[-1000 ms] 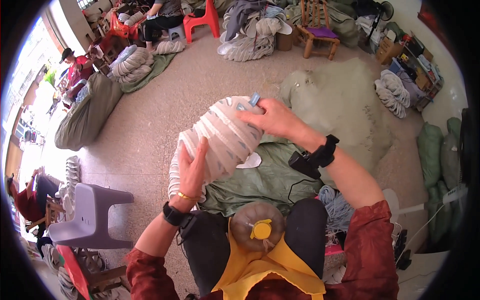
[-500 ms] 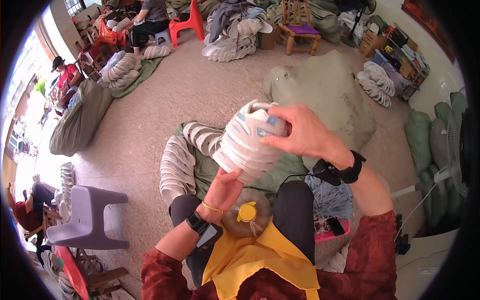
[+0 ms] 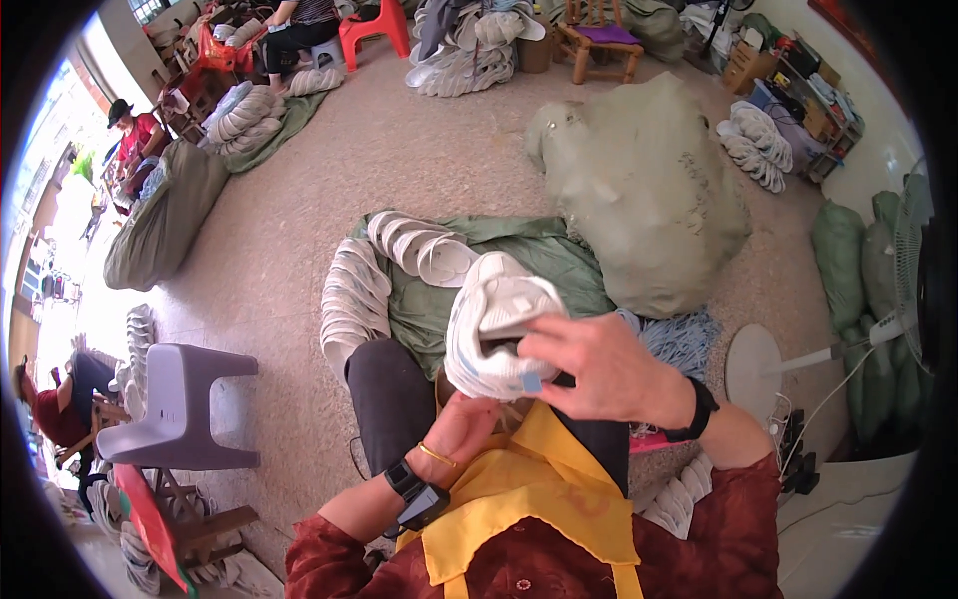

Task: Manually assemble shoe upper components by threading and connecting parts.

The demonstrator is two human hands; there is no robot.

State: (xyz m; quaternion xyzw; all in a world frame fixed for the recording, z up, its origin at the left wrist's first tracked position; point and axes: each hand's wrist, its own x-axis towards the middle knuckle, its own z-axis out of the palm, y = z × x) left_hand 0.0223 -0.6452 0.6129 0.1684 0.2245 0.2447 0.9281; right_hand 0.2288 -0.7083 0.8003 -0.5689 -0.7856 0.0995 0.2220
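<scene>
The grip of the right hand (image 3: 609, 369) was clamped on the lower right edge of a stack of white shoe uppers (image 3: 467, 334), thumb beside a small blue tab (image 3: 532, 382), fingers at the opening. The stack was tilted at the centre of the frame. The left hand (image 3: 461, 427) was against its underside; its fingertips were hidden, so I could not tell whether that grip was closed.

Just below spread a yellow apron (image 3: 529, 499). Behind the stack, a green cloth (image 3: 419, 309) lay on the floor (image 3: 279, 250), with one row of nested uppers (image 3: 356, 295) along its left side and a second row (image 3: 411, 245) near its upper left corner. Right of centre were blue-grey strands (image 3: 684, 344), with a large olive bundle (image 3: 649, 200) above them.

Farther out, a purple-grey chair (image 3: 175, 419) stood at the left, a fan (image 3: 906, 270) at the right edge, and a red chair (image 3: 374, 35) at the top. A seated person in red (image 3: 140, 140) was at the upper left.
</scene>
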